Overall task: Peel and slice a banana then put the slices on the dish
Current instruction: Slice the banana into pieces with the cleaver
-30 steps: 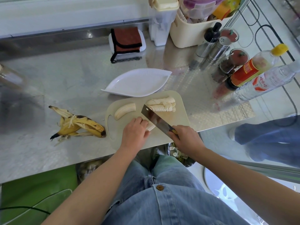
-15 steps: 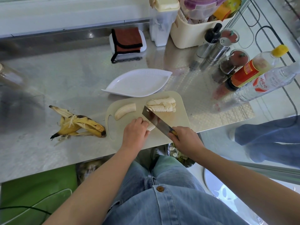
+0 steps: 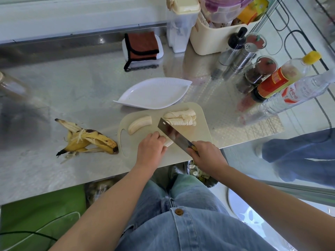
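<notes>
No text can be made out. Beyond the right hand (image 3: 206, 156), up and to its right, two bottles bear labels: the sauce bottle (image 3: 277, 79) a red one with yellow print, the clear bottle (image 3: 292, 96) a white one with red characters. Both are too blurred to read.

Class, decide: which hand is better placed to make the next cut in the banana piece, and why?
Right. The right hand holds the knife, its blade at the banana piece; the left hand holds that piece down.

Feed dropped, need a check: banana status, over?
Left grip holds banana piece. Right grip holds knife, blade at it. Slices on board, dish bare. Nothing blocking.
</notes>
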### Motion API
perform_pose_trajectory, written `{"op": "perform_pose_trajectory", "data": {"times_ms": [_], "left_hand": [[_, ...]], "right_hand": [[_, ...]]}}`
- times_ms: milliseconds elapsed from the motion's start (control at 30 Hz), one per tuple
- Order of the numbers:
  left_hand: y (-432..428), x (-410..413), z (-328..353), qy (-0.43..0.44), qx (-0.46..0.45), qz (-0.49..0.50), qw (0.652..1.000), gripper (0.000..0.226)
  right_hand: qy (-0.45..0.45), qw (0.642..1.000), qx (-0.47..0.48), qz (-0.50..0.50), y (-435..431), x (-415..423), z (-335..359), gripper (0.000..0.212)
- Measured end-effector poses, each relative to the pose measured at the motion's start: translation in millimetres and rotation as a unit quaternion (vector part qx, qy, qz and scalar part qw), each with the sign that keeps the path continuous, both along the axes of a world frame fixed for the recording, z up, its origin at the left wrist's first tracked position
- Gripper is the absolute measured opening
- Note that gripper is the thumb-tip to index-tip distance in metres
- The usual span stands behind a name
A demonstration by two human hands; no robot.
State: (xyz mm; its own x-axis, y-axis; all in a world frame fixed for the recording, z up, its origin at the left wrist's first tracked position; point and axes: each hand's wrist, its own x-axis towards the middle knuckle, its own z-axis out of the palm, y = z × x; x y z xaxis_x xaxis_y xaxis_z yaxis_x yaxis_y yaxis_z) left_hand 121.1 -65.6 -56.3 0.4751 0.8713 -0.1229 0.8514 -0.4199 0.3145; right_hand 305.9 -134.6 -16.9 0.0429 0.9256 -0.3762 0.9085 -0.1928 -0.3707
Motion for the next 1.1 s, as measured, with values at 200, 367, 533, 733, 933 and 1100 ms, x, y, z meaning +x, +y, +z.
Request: {"op": "perform_pose_trajectory", "data": {"times_ms": [200,367,533,733,933,1100], "left_hand": [[0.2,0.5,0.1,-0.002,-0.006,0.000,1.000,0.026],[-0.2,-0.3,-0.6,-0.004,0.001,0.003,1.000,0.025],[-0.4,-0.9,-0.1,-0.002,0.002,0.001,1.000,0.025],[-0.2,-2.8,1.7,-0.003,0.006,-0.008,1.000,0.028],[-1.7,-4.6,0.2,-0.010,0.005,-0.002,1.000,0.028],[-6.6,-9.4,-2.6,-0.005,0.027,0.014,1.000,0.026]], "right_hand": [[-0.008,1.000,-0.008,0.004,1.7,-1.0,-0.3,0.030],[-0.014,1.000,-0.020,0.004,1.3,-4.0,-1.8,0.027],[-0.035,0.999,-0.030,0.016,2.9,-4.0,-4.7,0.026],[-0.050,0.998,-0.028,0.034,3.4,-3.0,-5.1,0.026],[-0.003,1.000,-0.010,-0.005,1.8,0.8,-6.2,0.028],[0.040,0.998,0.029,-0.038,-1.5,3.3,-0.1,0.030]]}}
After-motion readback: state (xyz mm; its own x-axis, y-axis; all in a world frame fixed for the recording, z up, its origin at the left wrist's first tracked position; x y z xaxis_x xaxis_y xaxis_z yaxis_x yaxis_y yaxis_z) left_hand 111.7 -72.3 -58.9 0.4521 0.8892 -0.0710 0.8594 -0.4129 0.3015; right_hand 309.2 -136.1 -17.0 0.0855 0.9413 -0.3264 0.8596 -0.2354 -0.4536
